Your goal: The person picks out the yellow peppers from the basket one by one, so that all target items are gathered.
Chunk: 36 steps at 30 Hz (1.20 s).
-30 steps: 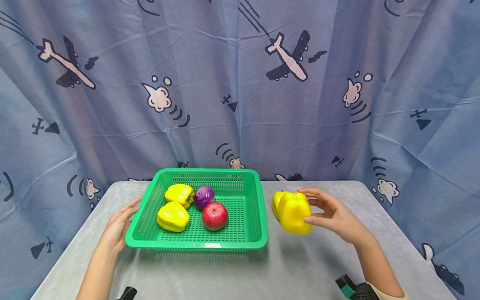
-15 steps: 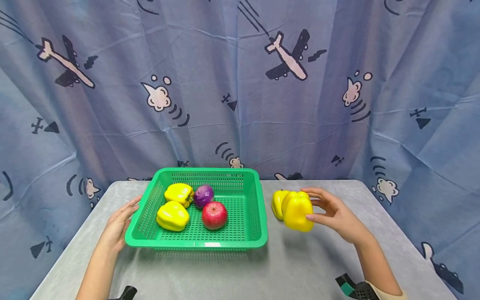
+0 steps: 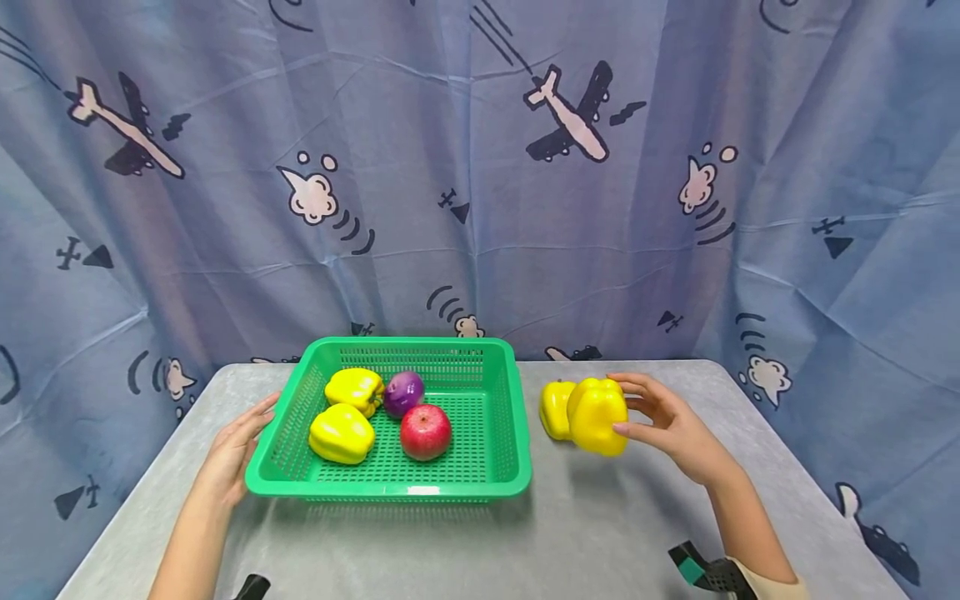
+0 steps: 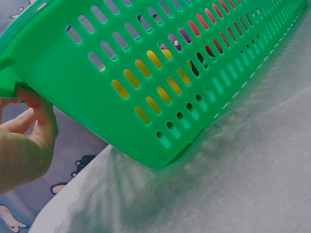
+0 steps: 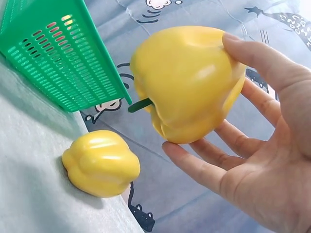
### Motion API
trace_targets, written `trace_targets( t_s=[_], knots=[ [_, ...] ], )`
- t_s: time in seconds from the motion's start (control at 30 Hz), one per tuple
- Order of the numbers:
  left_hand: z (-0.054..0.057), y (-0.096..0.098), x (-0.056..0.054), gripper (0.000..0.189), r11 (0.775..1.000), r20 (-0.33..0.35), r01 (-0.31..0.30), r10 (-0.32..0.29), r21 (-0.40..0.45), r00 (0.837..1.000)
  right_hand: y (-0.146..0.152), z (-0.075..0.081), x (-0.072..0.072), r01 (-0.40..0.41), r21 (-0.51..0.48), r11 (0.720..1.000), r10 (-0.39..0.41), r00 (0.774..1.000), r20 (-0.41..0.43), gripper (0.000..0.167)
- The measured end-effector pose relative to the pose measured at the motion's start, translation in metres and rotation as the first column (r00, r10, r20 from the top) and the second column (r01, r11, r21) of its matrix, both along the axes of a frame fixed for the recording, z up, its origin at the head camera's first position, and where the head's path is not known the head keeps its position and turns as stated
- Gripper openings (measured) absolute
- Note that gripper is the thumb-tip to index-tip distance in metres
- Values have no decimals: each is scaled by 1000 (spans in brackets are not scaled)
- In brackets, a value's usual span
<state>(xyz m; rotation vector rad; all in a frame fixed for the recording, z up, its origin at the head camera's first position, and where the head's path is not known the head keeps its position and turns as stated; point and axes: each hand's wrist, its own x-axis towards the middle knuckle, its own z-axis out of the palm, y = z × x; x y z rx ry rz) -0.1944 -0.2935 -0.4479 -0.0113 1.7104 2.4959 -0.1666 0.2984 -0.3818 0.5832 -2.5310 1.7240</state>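
My right hand holds a yellow bell pepper between thumb and fingers, raised over the table at the right. Its green stem shows in the right wrist view, pointing away from the palm. Just behind it, a second yellow bell pepper lies on the table. On the left, my left hand grips the rim of a green plastic basket, fingertips tucked under the edge in the left wrist view. In the basket are two yellow bell peppers, a purple onion and a red apple.
The basket stands on a light grey table, left of the middle. A blue curtain with airplane prints hangs right behind the table's far edge. Dark wrist devices show at the lower edge of the head view.
The right hand has lifted the held pepper slightly and moved it a little to the right, so more of the pepper behind shows. The left hand and basket keep their places.
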Motion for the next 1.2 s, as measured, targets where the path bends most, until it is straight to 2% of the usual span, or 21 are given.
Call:
trace_targets(
  t_s=[0.5, 0.87, 1.2],
  knots=[
    [-1, -1, 1, 42, 1000, 9, -5, 5, 6, 1000, 10, -6, -5, 35, -3, 999, -35, 999, 8, 55],
    [1, 0, 1, 42, 1000, 25, -6, 6, 4, 1000, 14, -11, -9, 36, -24, 999, -35, 998, 57, 56],
    [2, 1, 0, 43, 1000, 31, -13, 13, -8, 999, 21, -15, -12, 80, -28, 996, -78, 994, 81, 57]
  ],
)
